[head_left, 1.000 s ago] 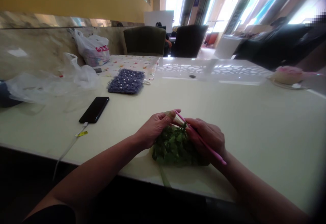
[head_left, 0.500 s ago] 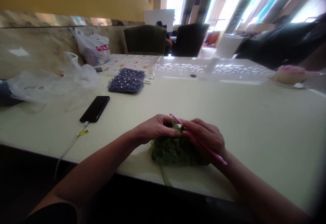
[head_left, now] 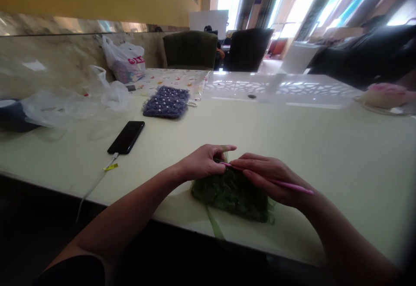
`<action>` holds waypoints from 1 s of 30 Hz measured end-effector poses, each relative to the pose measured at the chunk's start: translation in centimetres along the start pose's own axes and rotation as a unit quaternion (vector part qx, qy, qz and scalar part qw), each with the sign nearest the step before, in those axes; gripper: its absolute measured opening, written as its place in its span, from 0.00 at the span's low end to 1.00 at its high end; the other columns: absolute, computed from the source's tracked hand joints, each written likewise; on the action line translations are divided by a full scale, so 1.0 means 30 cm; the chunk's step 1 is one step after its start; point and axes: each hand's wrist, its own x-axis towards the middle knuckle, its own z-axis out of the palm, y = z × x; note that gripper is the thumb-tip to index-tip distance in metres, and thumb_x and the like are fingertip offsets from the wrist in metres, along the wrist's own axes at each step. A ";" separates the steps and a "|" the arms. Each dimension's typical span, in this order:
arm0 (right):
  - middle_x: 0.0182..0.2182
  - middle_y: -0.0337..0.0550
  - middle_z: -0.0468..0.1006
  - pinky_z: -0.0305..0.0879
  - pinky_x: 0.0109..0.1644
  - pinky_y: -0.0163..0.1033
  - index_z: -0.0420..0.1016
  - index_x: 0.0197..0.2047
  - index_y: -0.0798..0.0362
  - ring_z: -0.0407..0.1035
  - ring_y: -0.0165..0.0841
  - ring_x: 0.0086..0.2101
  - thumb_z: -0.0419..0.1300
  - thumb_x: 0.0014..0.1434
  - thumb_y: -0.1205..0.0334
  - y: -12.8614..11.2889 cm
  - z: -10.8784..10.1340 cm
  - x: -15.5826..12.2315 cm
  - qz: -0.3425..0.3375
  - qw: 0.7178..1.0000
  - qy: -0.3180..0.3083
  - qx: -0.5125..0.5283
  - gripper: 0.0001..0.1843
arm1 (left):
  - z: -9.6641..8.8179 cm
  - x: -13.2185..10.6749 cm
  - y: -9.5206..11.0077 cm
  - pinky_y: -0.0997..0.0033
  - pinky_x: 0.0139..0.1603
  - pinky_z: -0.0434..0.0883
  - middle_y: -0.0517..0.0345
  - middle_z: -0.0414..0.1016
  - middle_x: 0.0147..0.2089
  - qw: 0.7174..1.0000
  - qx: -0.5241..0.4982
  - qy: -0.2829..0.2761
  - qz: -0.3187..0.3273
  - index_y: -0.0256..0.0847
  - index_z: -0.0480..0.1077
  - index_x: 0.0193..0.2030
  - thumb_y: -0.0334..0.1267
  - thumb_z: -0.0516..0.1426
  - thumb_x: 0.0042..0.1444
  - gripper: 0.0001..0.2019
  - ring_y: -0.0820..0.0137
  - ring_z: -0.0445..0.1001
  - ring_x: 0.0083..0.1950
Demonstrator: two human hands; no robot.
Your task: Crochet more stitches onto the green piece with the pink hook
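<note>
A green crocheted piece of sheer ribbon [head_left: 234, 195] lies near the table's front edge, below both hands. My left hand [head_left: 208, 162] pinches its upper edge between thumb and fingers, with the index finger stretched out to the right and a strand of ribbon over it. My right hand [head_left: 271, 175] is closed on a pink crochet hook [head_left: 294, 186], whose tip reaches the work beside my left thumb. A loose green ribbon tail [head_left: 213, 222] runs down over the table edge.
A dark phone [head_left: 126, 137] with a white charging cable [head_left: 95, 182] lies at left. Behind it are crumpled clear plastic [head_left: 71, 106], a blue-grey beaded pouch [head_left: 167, 102] and a white plastic bag [head_left: 125, 60]. A pink-topped ornament [head_left: 386, 97] stands far right; chairs [head_left: 190, 50] are beyond.
The hook has swung flatter, its tip dropping from above the hands to the work's edge. My left index finger has stretched out. My right hand has shifted right, uncovering more of the green piece.
</note>
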 end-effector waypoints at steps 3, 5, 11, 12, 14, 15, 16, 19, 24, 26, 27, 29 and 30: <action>0.44 0.48 0.77 0.73 0.42 0.36 0.71 0.59 0.52 0.74 0.32 0.40 0.48 0.70 0.68 0.005 0.004 -0.006 0.008 0.999 -0.027 -0.016 0.19 | 0.001 0.000 -0.003 0.73 0.37 0.66 0.49 0.74 0.60 0.999 0.030 0.018 -0.004 0.33 0.77 0.41 0.32 0.57 0.49 0.13 0.75 0.72 0.36; 0.44 0.48 0.77 0.72 0.41 0.37 0.70 0.59 0.51 0.74 0.32 0.39 0.48 0.70 0.68 0.011 0.010 -0.010 0.011 0.999 -0.035 -0.033 0.19 | 0.003 0.000 -0.005 0.73 0.41 0.68 0.49 0.72 0.63 0.998 0.045 0.034 -0.002 0.35 0.77 0.35 0.32 0.57 0.48 0.09 0.71 0.75 0.41; 0.38 0.46 0.75 0.68 0.34 0.35 0.72 0.49 0.54 0.70 0.30 0.31 0.47 0.68 0.67 0.017 0.042 -0.014 0.008 0.993 -0.018 -0.113 0.14 | 0.029 0.001 -0.013 0.69 0.49 0.70 0.50 0.74 0.61 0.990 0.097 0.101 0.002 0.35 0.79 0.44 0.31 0.56 0.48 0.17 0.65 0.76 0.47; 0.36 0.45 0.75 0.66 0.33 0.35 0.72 0.47 0.54 0.69 0.30 0.30 0.47 0.67 0.67 0.015 0.048 -0.013 0.011 0.991 -0.015 -0.134 0.13 | 0.036 0.001 -0.015 0.69 0.50 0.70 0.49 0.75 0.60 0.988 0.110 0.112 0.009 0.35 0.78 0.47 0.31 0.56 0.48 0.19 0.65 0.76 0.47; 0.32 0.42 0.73 0.62 0.31 0.34 0.71 0.43 0.54 0.67 0.29 0.28 0.47 0.66 0.68 0.010 0.062 -0.008 0.022 0.983 -0.008 -0.180 0.12 | 0.050 0.001 -0.020 0.68 0.52 0.70 0.49 0.77 0.55 0.979 0.148 0.137 0.025 0.36 0.76 0.54 0.31 0.55 0.50 0.23 0.65 0.76 0.47; 0.31 0.41 0.72 0.60 0.30 0.34 0.71 0.41 0.55 0.66 0.29 0.27 0.47 0.66 0.69 0.008 0.068 -0.005 0.029 0.979 -0.005 -0.202 0.12 | 0.057 0.001 -0.022 0.67 0.52 0.70 0.50 0.79 0.51 0.973 0.174 0.149 0.033 0.37 0.74 0.57 0.31 0.55 0.51 0.25 0.65 0.76 0.46; 0.31 0.41 0.72 0.58 0.29 0.34 0.70 0.40 0.55 0.65 0.28 0.27 0.47 0.66 0.69 0.006 0.073 -0.004 0.036 0.975 -0.005 -0.219 0.11 | 0.064 0.002 -0.024 0.66 0.52 0.70 0.50 0.79 0.47 0.966 0.202 0.159 0.038 0.38 0.72 0.61 0.31 0.54 0.53 0.27 0.65 0.76 0.45; 0.30 0.39 0.71 0.54 0.28 0.33 0.70 0.40 0.54 0.63 0.28 0.25 0.48 0.65 0.69 0.010 0.087 -0.002 0.053 0.965 -0.011 -0.257 0.10 | 0.082 0.006 -0.031 0.63 0.53 0.69 0.51 0.78 0.41 0.943 0.278 0.177 0.047 0.38 0.68 0.65 0.31 0.53 0.56 0.28 0.64 0.75 0.44; 0.32 0.40 0.73 0.54 0.30 0.35 0.70 0.44 0.54 0.66 0.30 0.29 0.50 0.66 0.71 0.047 0.119 0.003 0.022 0.940 0.022 -0.339 0.09 | 0.091 0.016 -0.037 0.60 0.53 0.68 0.50 0.78 0.40 0.923 0.310 0.228 0.023 0.39 0.69 0.64 0.32 0.53 0.57 0.26 0.61 0.74 0.45; 0.31 0.41 0.73 0.53 0.30 0.36 0.70 0.42 0.54 0.66 0.31 0.29 0.51 0.66 0.71 0.059 0.144 0.012 0.003 0.921 0.055 -0.385 0.08 | 0.089 0.019 -0.038 0.62 0.53 0.69 0.50 0.80 0.45 0.939 0.241 0.246 0.005 0.40 0.74 0.57 0.32 0.54 0.55 0.22 0.62 0.75 0.45; 0.30 0.41 0.73 0.53 0.31 0.37 0.70 0.40 0.54 0.65 0.32 0.28 0.51 0.66 0.71 0.063 0.159 0.017 0.000 0.910 0.074 -0.409 0.08 | 0.088 0.020 -0.040 0.63 0.53 0.69 0.50 0.79 0.50 0.948 0.199 0.250 -0.004 0.41 0.77 0.50 0.32 0.55 0.54 0.17 0.62 0.76 0.46; 0.28 0.40 0.71 0.53 0.31 0.38 0.69 0.35 0.54 0.63 0.32 0.26 0.50 0.66 0.71 0.065 0.189 0.028 0.009 0.889 0.110 -0.445 0.09 | 0.088 0.022 -0.045 0.63 0.55 0.68 0.50 0.74 0.61 0.960 0.118 0.253 -0.019 0.40 0.78 0.36 0.34 0.58 0.53 0.07 0.61 0.76 0.50; 0.26 0.40 0.71 0.53 0.31 0.39 0.68 0.33 0.54 0.62 0.32 0.25 0.50 0.66 0.71 0.063 0.203 0.032 0.013 0.880 0.128 -0.457 0.11 | 0.089 0.024 -0.048 0.62 0.57 0.68 0.50 0.70 0.65 0.964 0.079 0.252 -0.025 0.39 0.76 0.31 0.35 0.59 0.53 0.04 0.60 0.76 0.52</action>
